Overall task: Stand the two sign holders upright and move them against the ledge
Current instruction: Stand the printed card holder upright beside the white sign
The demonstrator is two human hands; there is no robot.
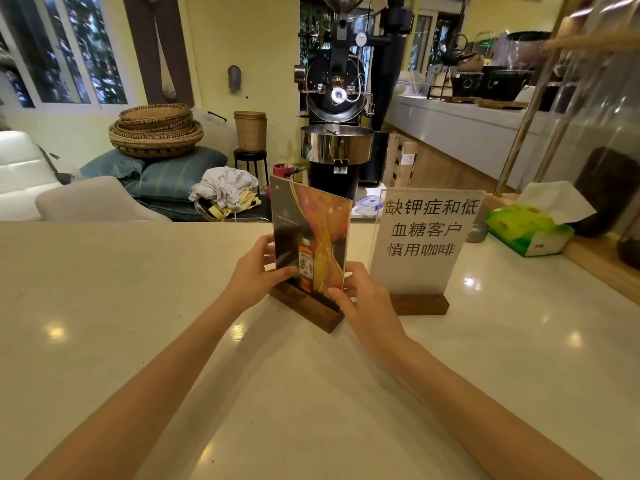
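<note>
Two clear sign holders on dark wooden bases stand upright on the pale counter [138,306]. The orange bottle-advert sign holder [311,230] is turned at an angle in the middle. My left hand [258,271] grips its left edge and my right hand [360,299] grips its lower right edge near the base. Just to the right stands the white sign holder [422,237] with black Chinese text, facing me, untouched. The wooden ledge [602,268] runs along the counter's right side, apart from both signs.
A green tissue pack [530,230] lies against the ledge at the far right. Beyond the counter's far edge stand a black coffee roaster [337,109], stacked woven baskets [156,129] on cushions and a pile of cloth [225,188].
</note>
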